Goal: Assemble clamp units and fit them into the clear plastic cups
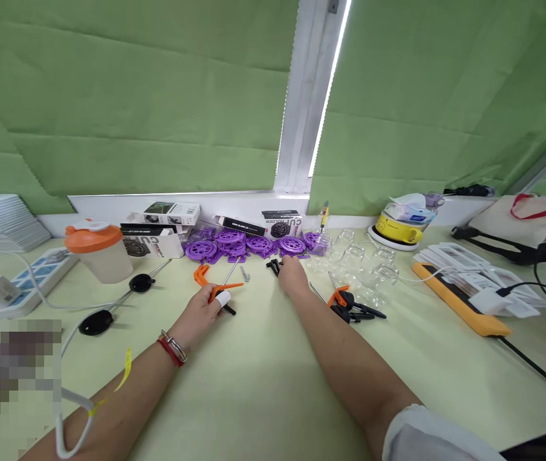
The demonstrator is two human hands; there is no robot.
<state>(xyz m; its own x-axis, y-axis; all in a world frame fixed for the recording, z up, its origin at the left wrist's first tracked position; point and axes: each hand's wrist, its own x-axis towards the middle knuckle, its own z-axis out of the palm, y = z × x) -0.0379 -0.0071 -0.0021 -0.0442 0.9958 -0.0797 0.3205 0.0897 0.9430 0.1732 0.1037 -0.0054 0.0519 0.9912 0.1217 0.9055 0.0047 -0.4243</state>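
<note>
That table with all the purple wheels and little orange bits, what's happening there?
A person works at a pale green table. The left hand holds a small orange and black plastic part. The right hand reaches forward and touches a small black plastic piece just in front of a row of purple plastic wheels. More orange and black parts lie to the right, beside clear glass jars.

Both arms reach forward, bare from the elbow down. The left hand [204, 308] lies low with its fingers curled closed in a grip, and one fingertip is wrapped in white. A red band and a metal bangle circle the left wrist. The right arm stretches further out, a white sleeve at its upper end. The right hand [292, 272] is palm down, fingers bent at their tips.
</note>
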